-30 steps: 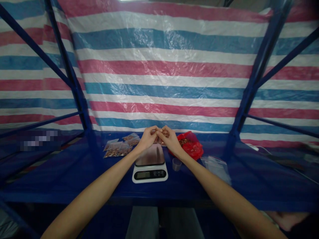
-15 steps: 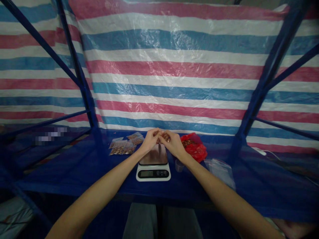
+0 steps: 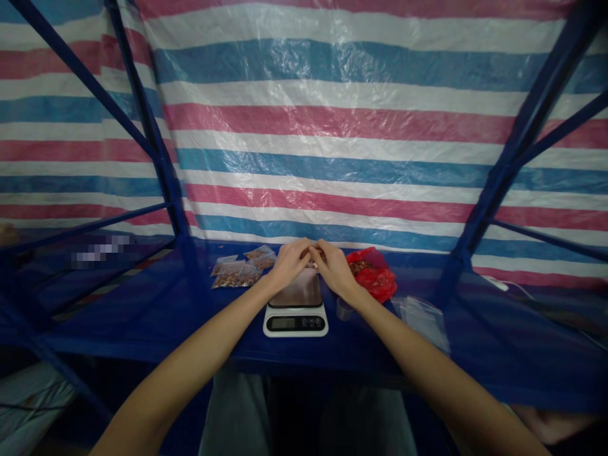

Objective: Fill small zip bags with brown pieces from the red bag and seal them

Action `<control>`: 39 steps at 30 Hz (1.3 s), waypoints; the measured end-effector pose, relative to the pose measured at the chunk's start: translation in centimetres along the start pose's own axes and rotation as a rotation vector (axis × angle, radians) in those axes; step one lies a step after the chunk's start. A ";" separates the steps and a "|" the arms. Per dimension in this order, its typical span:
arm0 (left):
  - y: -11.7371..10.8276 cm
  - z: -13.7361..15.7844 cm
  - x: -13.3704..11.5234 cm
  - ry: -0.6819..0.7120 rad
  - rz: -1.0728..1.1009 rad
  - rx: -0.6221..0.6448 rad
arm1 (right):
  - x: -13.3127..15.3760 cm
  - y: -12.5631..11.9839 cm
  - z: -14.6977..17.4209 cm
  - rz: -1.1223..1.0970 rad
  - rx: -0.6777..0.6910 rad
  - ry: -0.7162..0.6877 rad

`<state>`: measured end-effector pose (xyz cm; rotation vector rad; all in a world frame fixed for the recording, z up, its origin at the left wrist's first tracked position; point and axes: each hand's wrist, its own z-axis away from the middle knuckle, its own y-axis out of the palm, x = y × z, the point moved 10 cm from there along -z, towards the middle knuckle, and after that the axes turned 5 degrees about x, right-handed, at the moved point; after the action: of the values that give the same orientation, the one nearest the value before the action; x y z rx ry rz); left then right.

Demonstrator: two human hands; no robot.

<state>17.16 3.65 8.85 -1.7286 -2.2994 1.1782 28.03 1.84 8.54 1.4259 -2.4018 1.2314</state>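
A small bag [image 3: 312, 266] is held between the fingers of the left hand [image 3: 291, 261] and the right hand [image 3: 331, 263], at the far end of the scale [image 3: 295, 303]. The fingers of both hands are closed and brought together at the bag; most of it is hidden by them, with only a little seen below.

One scale, one clear cup [image 3: 344, 310] and one open red bag [image 3: 375, 282] can be counted. At least three filled bags [image 3: 237, 275] are overlapped at the left; their exact number cannot be told. Flat clear bags [image 3: 422, 322] are piled at the right, uncounted.

The scale is separated from the near edge of the counter [image 3: 135, 320] by a narrow strip. A wider stretch of counter is left beyond the filled bags, towards the left post [image 3: 164, 171]. The far edge is backed by a striped sheet [image 3: 323, 161]. The cup is placed just beside the right forearm, near the red bag.
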 end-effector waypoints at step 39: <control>-2.7 1.7 -5.8 0.382 -0.368 -0.135 | 2.4 -0.5 1.5 -0.094 0.087 -0.022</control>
<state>16.41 -2.36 11.55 -1.3330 -2.3513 0.5847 27.52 -1.02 8.88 1.5654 -2.2919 1.3197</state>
